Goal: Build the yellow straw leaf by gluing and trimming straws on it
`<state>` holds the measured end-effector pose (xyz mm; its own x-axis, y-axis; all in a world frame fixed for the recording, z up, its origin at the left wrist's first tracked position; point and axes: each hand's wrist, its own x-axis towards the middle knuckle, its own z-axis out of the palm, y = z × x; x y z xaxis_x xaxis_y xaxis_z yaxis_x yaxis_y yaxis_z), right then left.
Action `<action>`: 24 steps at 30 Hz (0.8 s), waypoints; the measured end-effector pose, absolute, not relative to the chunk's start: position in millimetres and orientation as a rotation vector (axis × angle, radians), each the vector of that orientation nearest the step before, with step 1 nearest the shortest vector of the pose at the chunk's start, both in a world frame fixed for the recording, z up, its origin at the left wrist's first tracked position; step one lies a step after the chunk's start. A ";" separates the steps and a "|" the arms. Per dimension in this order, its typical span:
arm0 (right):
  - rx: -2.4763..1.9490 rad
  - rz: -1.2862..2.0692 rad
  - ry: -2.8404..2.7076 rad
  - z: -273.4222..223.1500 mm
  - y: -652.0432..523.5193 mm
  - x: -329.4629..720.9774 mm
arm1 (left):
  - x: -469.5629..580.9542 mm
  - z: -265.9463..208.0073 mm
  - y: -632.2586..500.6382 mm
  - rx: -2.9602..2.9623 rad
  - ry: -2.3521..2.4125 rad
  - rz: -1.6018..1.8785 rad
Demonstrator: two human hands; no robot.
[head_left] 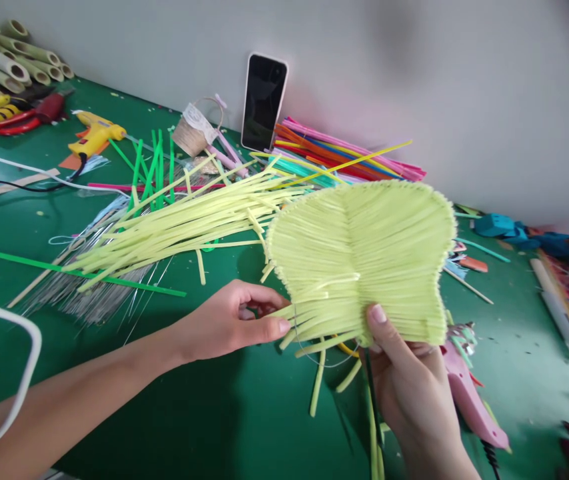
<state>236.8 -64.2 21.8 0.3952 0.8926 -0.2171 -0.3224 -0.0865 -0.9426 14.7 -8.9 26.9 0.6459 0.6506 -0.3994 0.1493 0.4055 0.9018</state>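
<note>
A pale yellow-green leaf-like piece, covered in rows of fuzzy pipe cleaners, is held up above the table. My right hand grips its lower edge, thumb on the front and fingers behind. At the lower left edge, my left hand pinches the end of a pipe cleaner strip between thumb and forefinger. Loose strip ends stick out there, and a thin wire loop curves below them. A dark stem runs down from the piece beside my right hand.
Loose yellow-green pipe cleaners lie over thin metal wires. Behind are a yellow glue gun, a propped phone and coloured pipe cleaners. A pink glue gun lies right; a white curved bar stands left.
</note>
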 end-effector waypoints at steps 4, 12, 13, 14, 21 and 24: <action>-1.286 1.130 -0.582 21.7 -63.8 237.8 | 15.4 23.8 -8.5 1.173 0.774 0.325; -1.318 1.091 -0.655 20.5 -63.0 239.9 | 15.6 22.8 -6.4 1.270 0.842 0.376; -1.324 1.086 -0.679 20.9 -62.9 239.5 | 15.4 24.0 -6.5 1.286 0.851 0.386; -1.326 1.082 -0.704 21.3 -62.9 238.8 | 15.3 25.3 -6.7 1.308 0.860 0.404; -1.466 1.046 -0.781 13.8 -70.7 244.4 | 11.8 26.5 -4.4 1.231 0.865 0.360; -1.648 1.028 -0.893 10.3 -83.4 254.4 | 6.2 21.4 -0.2 1.095 0.911 0.191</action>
<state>254.4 -83.4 10.3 0.3762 0.9007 -0.2174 0.0893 -0.2688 -0.9590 6.2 -0.2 21.4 0.6366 0.5501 -0.5405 0.2866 0.4818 0.8281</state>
